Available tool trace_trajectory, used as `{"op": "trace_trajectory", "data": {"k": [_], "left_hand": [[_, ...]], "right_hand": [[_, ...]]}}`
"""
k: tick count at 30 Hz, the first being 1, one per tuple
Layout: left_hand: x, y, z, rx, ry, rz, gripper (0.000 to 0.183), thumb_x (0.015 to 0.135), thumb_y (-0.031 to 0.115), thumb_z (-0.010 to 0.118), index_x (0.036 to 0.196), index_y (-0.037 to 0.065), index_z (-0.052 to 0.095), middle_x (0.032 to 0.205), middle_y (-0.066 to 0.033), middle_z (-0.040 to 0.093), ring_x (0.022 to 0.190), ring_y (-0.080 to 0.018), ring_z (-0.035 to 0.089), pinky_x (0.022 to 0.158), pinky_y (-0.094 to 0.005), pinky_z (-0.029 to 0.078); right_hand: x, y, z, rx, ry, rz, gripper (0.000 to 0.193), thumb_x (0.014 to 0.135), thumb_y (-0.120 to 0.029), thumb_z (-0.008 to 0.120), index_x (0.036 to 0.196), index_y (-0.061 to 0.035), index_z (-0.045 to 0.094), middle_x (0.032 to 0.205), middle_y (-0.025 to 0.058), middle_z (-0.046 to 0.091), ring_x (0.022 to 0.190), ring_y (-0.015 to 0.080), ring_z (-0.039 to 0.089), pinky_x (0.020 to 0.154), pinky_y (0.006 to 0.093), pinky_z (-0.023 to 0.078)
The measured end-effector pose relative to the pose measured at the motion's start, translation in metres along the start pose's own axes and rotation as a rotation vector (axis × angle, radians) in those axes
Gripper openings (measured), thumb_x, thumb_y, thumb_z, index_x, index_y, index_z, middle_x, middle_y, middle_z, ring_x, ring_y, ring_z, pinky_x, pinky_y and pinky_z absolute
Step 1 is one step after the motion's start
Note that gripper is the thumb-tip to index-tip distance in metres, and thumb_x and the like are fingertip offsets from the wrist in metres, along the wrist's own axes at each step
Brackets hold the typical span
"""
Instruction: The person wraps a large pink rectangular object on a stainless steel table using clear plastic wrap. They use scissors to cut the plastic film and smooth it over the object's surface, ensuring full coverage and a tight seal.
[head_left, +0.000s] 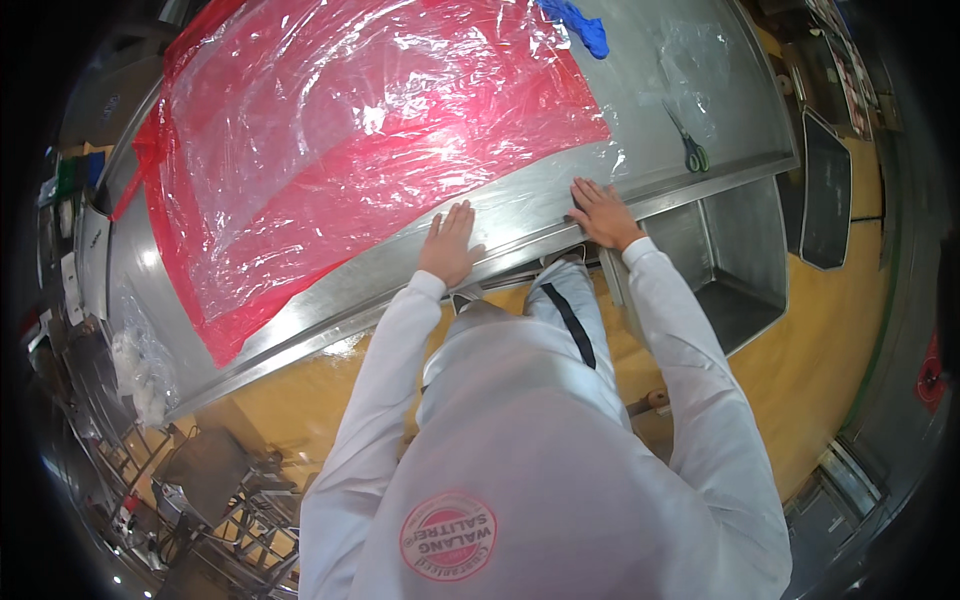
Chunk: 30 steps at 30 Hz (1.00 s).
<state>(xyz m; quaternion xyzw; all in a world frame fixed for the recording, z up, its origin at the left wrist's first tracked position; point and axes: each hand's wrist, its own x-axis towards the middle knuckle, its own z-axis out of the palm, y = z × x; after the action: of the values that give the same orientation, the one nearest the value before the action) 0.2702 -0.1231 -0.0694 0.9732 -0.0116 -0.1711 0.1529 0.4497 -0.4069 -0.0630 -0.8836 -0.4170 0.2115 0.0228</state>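
My left hand (450,244) lies flat with fingers stretched out on the steel table (520,205), close to its front edge. Just beyond its fingertips is the near edge of a large red plastic sheet (290,215), with shiny clear plastic film (375,120) spread over it. My right hand (603,213) rests palm down on the table's front rim, fingers extended, to the right of the sheet. Neither hand holds anything. Scissors (690,146) with green and black handles lie on the table, beyond and to the right of my right hand.
A crumpled blue plastic piece (580,25) lies at the sheet's far right corner. Clear plastic (695,75) is on the table at right. Below the right edge is a steel bin (740,265); a grey tray (826,190) stands farther right. Metal stools (210,475) crowd the lower left.
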Motion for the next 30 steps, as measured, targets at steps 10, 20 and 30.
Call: {"op": "trace_trajectory", "data": {"k": [10,20,30], "left_hand": [[0.032,0.028,-0.033,0.085,-0.104,-0.14,0.058,0.088,0.037,0.051,0.134,0.005,0.04,0.142,-0.0124,0.035,0.134,-0.0258,0.029,0.11,-0.0482,0.02],[0.152,0.179,-0.082,-0.446,0.176,-0.217,0.037,0.084,0.023,0.059,0.116,0.003,0.056,0.118,-0.0178,0.056,0.111,-0.0352,0.05,0.094,-0.0444,0.039],[-0.015,0.105,-0.058,-0.511,0.326,-0.375,0.027,0.084,0.021,0.061,0.105,0.004,0.062,0.107,-0.0136,0.062,0.103,-0.0322,0.055,0.092,-0.0418,0.041]], "right_hand": [[-0.033,0.249,-0.077,0.177,0.388,0.458,0.028,0.089,-0.027,0.055,0.099,-0.0017,0.064,0.102,0.0161,0.063,0.099,0.0359,0.057,0.086,0.0438,0.044],[-0.014,0.318,-0.016,0.287,0.334,0.405,0.028,0.078,-0.022,0.067,0.095,-0.0005,0.062,0.088,0.0183,0.063,0.086,0.0383,0.06,0.076,0.0454,0.047],[-0.087,0.32,-0.03,0.78,-0.023,0.535,0.02,0.092,-0.017,0.054,0.098,0.0011,0.06,0.092,0.0092,0.063,0.086,0.0157,0.058,0.08,0.0297,0.043]]}}
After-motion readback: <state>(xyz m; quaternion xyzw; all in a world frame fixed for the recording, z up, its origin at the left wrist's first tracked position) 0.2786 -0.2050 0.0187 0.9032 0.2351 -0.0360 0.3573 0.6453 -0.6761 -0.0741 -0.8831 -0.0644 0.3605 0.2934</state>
